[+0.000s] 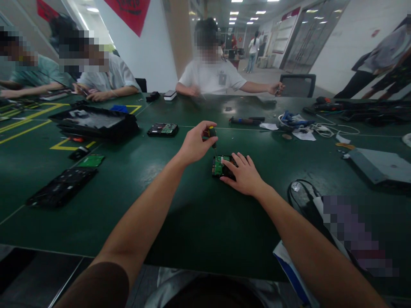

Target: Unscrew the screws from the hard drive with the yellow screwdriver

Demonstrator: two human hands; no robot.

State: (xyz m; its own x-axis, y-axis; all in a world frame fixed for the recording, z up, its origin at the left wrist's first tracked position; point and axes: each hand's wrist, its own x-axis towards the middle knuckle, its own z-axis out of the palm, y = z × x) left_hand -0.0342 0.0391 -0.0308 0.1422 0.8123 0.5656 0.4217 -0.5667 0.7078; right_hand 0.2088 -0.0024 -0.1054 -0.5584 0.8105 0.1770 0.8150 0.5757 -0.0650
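A hard drive (217, 170) lies on the green table with its green circuit board facing up. My left hand (198, 143) grips a small screwdriver (214, 140) with a dark handle and yellow top. Its thin shaft points down and the tip meets the board near the far edge; whether it sits in a screw is too small to tell. Across the drive's right part rests my right hand (242, 173), fingers spread, pressing on it and covering much of that side.
Another hard drive (162, 129) lies farther left, near a stacked black tray (93, 122). At left are a loose green board (92, 161) and a black panel (61, 187). A grey metal box (380, 164) and a bag (316, 214) are on the right. A person (210, 75) sits opposite.
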